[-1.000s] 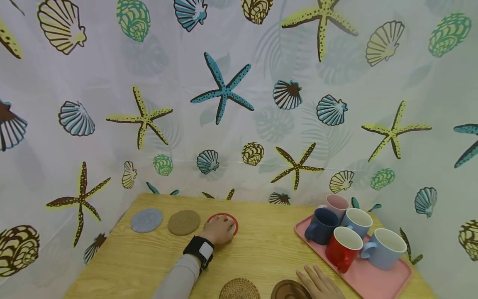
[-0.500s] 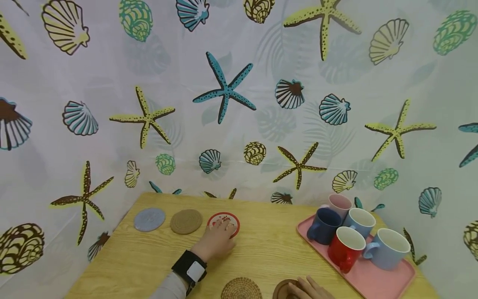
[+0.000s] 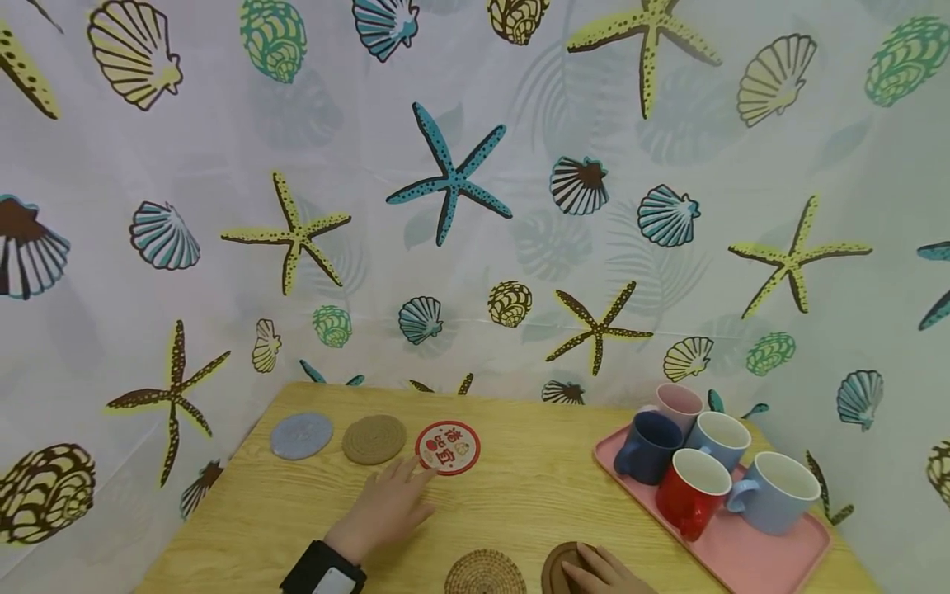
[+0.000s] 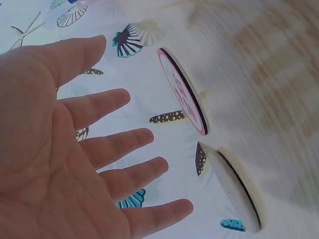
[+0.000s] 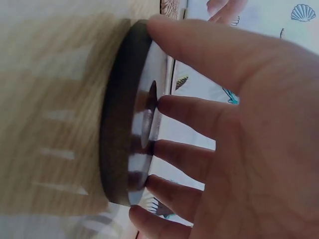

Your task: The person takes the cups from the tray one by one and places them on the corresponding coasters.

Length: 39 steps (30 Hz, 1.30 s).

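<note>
My left hand (image 3: 386, 507) is just in front of a round coaster with a red rim and red characters (image 3: 448, 448), its fingers spread; in the left wrist view the palm and straight fingers (image 4: 127, 142) hold nothing. My right hand (image 3: 609, 571) reaches over a round brown wooden coaster (image 3: 558, 569) at the near edge of the view. In the right wrist view, its fingertips (image 5: 162, 144) rest on the coaster's top, the thumb at one edge. Left of the right hand lies a woven coaster (image 3: 485, 573).
A tan woven coaster (image 3: 374, 439) and a grey-blue coaster (image 3: 301, 436) lie at the back left of the wooden table (image 3: 549, 470). On the right, a pink tray (image 3: 772, 561) bears several mugs, including a red mug (image 3: 692, 493). A shell-patterned curtain (image 3: 482, 256) hangs behind.
My left hand has drawn back toward me and left, off the red-rimmed coaster, uncovering it. My right hand has moved left from beside the brown coaster onto it.
</note>
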Available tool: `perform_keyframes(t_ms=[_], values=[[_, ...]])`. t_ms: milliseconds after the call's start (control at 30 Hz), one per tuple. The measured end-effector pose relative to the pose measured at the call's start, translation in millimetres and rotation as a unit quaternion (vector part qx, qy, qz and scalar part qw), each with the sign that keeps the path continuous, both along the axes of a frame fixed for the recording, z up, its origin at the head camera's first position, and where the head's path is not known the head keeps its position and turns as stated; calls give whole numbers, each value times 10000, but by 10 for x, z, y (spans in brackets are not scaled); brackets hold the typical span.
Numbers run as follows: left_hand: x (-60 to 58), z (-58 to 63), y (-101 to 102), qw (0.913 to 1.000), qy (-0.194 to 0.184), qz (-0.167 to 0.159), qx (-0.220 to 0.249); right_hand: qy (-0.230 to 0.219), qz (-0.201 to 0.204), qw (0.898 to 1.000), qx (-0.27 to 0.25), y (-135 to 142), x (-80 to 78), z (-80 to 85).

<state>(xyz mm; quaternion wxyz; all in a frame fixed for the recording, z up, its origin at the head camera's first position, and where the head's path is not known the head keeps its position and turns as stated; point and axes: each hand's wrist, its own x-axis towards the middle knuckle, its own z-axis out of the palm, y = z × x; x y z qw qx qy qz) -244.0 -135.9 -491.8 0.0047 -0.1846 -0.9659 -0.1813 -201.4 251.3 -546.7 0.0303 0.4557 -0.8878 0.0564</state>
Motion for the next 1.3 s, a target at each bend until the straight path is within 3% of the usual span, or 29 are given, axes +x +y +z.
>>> perform_keyframes(t_ms=[33,100,200,433,667,967,1300], values=[[11,3,-19,10000,6,19,11,-670,-250,9974,34,-30,-26,65],[28,27,-46,10000,-9,74,33,-1837,-897,9789,-55,-96,-82,189],[26,41,-66,9999,11,103,0,-2478,-1508,9569,-150,-208,-168,300],[36,97,-57,9999,82,130,30,-2353,-1969,9514,-251,-436,-353,376],[57,92,-86,9998,82,167,51,-1997,-1901,9606,-348,-629,-596,371],[76,71,-154,9997,122,163,99,-1968,-2008,9588,-406,-804,-937,343],[86,51,-213,9995,140,270,88,-1975,-2131,9562,-370,-963,-1196,387]])
